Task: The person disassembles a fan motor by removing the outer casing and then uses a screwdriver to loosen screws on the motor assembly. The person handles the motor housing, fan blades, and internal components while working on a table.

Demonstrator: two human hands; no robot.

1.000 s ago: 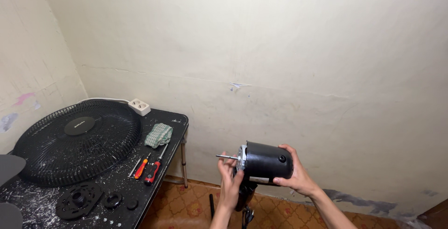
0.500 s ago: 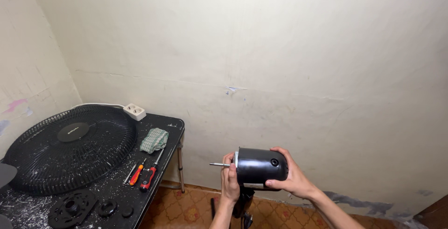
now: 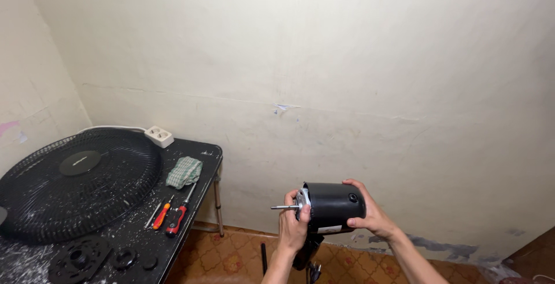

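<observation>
You've got a black motor housing (image 3: pixel 334 206), black fan grille (image 3: pixel 75 183), green checked cloth (image 3: pixel 184 171), red-handled screwdrivers (image 3: pixel 175 220).

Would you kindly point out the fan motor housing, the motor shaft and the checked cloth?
fan motor housing (image 3: pixel 334 206), head view, black side wall.
motor shaft (image 3: pixel 283 207), head view, bare metal rod.
checked cloth (image 3: pixel 184 171), head view, its middle.

A black table (image 3: pixel 205 152) bears a black fan grille (image 3: pixel 69 185), white power strip (image 3: pixel 159 136), checked cloth (image 3: pixel 184 172); two screwdrivers (image 3: pixel 169 216) lie beside.
</observation>
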